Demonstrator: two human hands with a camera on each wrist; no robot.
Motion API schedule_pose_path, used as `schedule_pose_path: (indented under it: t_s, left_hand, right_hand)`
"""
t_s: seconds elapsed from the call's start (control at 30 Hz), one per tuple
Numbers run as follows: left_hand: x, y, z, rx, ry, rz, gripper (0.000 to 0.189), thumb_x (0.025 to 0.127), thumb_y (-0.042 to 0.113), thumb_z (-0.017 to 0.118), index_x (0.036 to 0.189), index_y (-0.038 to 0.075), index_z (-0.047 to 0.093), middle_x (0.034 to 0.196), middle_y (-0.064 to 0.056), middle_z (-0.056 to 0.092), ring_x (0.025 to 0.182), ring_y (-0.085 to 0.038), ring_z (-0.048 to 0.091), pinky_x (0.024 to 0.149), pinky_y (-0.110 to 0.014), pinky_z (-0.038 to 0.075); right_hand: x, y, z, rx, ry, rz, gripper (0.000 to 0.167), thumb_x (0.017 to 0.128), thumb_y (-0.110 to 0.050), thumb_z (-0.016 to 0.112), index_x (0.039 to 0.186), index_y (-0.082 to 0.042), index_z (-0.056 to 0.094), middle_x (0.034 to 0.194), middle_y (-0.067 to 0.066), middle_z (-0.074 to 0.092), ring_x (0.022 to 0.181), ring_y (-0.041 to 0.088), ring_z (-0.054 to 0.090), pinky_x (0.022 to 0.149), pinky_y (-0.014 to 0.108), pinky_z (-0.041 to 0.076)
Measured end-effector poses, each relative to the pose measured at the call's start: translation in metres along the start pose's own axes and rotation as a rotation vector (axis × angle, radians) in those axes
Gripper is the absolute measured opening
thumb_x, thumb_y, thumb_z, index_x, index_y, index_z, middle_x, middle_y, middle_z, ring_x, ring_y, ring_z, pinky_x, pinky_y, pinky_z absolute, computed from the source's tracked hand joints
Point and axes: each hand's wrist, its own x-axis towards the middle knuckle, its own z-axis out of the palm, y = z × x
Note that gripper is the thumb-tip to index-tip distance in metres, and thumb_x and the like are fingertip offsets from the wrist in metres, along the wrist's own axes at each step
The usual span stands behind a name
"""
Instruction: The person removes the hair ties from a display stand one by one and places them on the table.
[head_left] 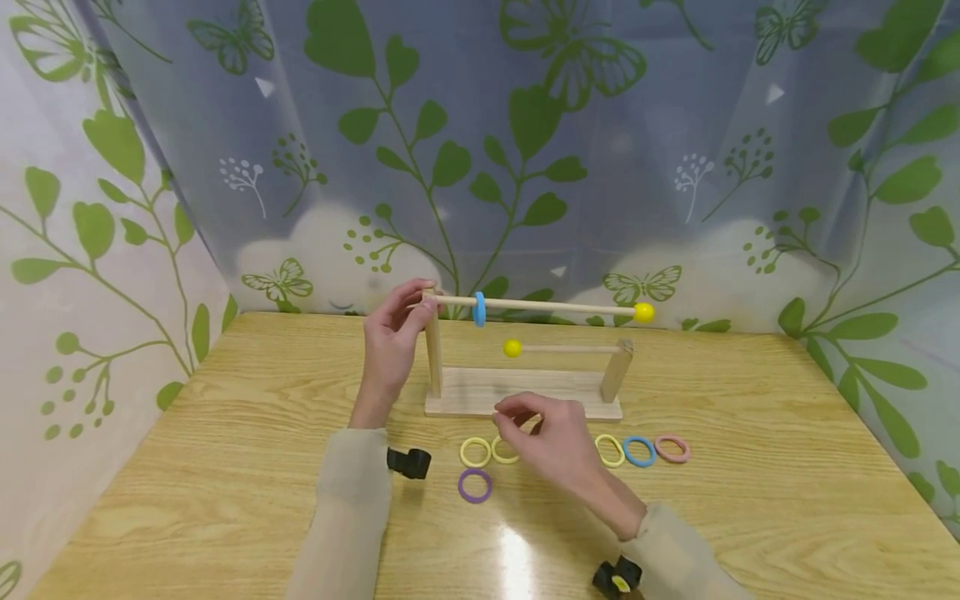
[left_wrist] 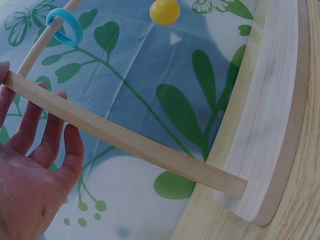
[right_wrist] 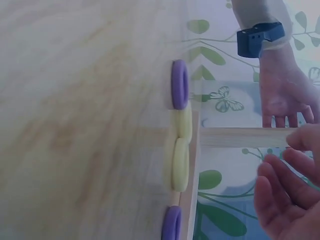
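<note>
My left hand [head_left: 392,337] grips the top of the left post [head_left: 433,350] of a wooden stand, its fingers behind the post in the left wrist view. From that post a long rod [head_left: 555,307] runs right to a yellow ball [head_left: 643,312]. A blue ring [head_left: 480,309] hangs on this rod, nearer the post. My right hand [head_left: 558,437] hovers before the stand's base, fingers loosely bent, no ring visible between them. Around it on the table lie yellow rings [head_left: 475,452] and a purple ring [head_left: 475,486]. The right hand hides part of the row.
A shorter rod [head_left: 570,349] with a yellow ball [head_left: 512,348] points left from the lower right post [head_left: 618,371]. Further right lie another blue ring [head_left: 639,451] and a pink ring [head_left: 672,449]. Behind the wooden table [head_left: 225,467] hangs a leaf-patterned curtain [head_left: 465,125].
</note>
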Motion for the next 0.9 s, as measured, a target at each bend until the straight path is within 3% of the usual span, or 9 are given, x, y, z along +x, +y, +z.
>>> schedule_pose_path:
  t_s: [0.27,0.5,0.73,0.9]
  left_hand:
    - [0.0,0.0,0.0,0.004,0.001,0.001,0.026,0.101,0.004,0.059,0.125,-0.007,0.065,0.096,0.014,0.074,0.087,-0.006,0.071,0.083,-0.022,0.058]
    - [0.0,0.001,0.001,0.006,0.001,-0.006,0.027,0.101,0.005,0.06,0.124,-0.007,0.065,0.095,0.014,0.074,0.088,-0.006,0.071,0.083,-0.022,0.058]
    - [0.0,0.0,0.0,0.001,0.0,-0.001,0.026,0.101,0.004,0.059,0.124,-0.007,0.065,0.096,0.013,0.074,0.087,-0.006,0.071,0.083,-0.022,0.058]
    - [0.0,-0.001,0.0,-0.002,0.001,0.005,0.026,0.102,0.004,0.059,0.124,-0.007,0.065,0.096,0.013,0.074,0.087,-0.006,0.071,0.083,-0.021,0.058]
  right_hand:
    - [0.015,-0.005,-0.001,0.034,0.173,-0.011,0.008,0.089,-0.014,0.078,0.097,-0.012,0.08,0.084,-0.001,0.079,0.075,0.008,0.071,0.058,0.026,0.057]
    - [0.03,-0.008,0.004,0.066,0.313,-0.014,0.009,0.088,-0.014,0.079,0.096,-0.01,0.08,0.086,0.002,0.08,0.076,0.014,0.074,0.059,0.024,0.057]
    - [0.043,-0.015,0.011,0.122,0.389,0.036,0.01,0.088,-0.017,0.08,0.096,-0.013,0.08,0.088,0.0,0.08,0.077,0.012,0.073,0.061,0.026,0.057]
    - [0.052,-0.019,0.016,0.15,0.442,0.009,0.013,0.088,-0.02,0.081,0.097,-0.011,0.08,0.089,0.003,0.08,0.077,0.017,0.073,0.062,0.025,0.057]
